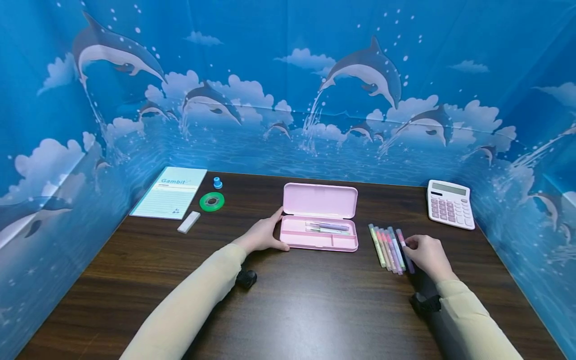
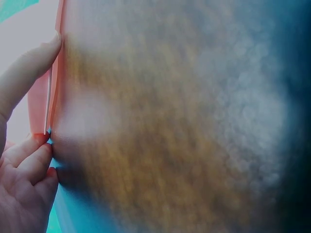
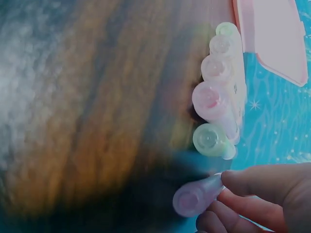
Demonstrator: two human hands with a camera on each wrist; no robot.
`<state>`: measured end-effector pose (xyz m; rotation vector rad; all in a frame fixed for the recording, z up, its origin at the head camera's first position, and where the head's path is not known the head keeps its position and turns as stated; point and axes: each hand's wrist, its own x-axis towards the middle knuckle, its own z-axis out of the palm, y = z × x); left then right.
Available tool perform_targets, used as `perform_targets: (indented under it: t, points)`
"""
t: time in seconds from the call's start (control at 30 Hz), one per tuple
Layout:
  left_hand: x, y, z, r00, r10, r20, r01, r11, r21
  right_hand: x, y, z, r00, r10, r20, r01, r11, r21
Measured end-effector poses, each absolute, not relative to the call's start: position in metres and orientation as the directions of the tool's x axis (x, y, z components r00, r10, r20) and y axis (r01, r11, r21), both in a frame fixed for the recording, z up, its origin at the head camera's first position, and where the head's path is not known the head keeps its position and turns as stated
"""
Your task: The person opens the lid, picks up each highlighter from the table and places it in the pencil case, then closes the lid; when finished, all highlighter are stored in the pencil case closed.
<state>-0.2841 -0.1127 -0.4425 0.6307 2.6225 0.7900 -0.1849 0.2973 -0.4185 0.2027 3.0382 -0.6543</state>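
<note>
The right hand pinches a pen lying crosswise to the long case off leftward, which the left hand grips by its near end

Head cam bright w/ glare on tabletop; wrist pics blur it.

Left hand – thumb spread, right hand – pinching

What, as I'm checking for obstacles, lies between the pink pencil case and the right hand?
In the head view, from the pink pencil case: bare tabletop, then five markers side by side, then the purple marker pinched by the right hand.
</note>
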Motion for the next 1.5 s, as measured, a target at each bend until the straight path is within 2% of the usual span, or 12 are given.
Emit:
perform_targets:
  t: [0.2,0.77,1.1,1.5]
  points:
    - [-0.284,-0.112,-0.442,-0.845,0.504,-0.181,0.319,0.745,0.586,-0.184,0.302,-0.416,-0.985,0.139,-0.103,0.168,0.904,-0.394]
    - [-0.282,-0.113,-0.440,-0.851,0.490,-0.190,0.300,0.750,0.590,-0.183,0.304,-0.416,-0.977,0.184,-0.104,0.211,0.874,-0.438]
    - [-0.282,-0.113,-0.439,-0.850,0.493,-0.185,0.304,0.747,0.592,-0.188,0.295,-0.412,-0.986,0.157,0.058,0.122,0.911,-0.395]
    - [-0.283,-0.113,-0.442,-0.849,0.496,-0.181,0.312,0.747,0.587,-0.200,0.268,-0.406,-0.990,0.040,0.135,-0.019,0.913,-0.408]
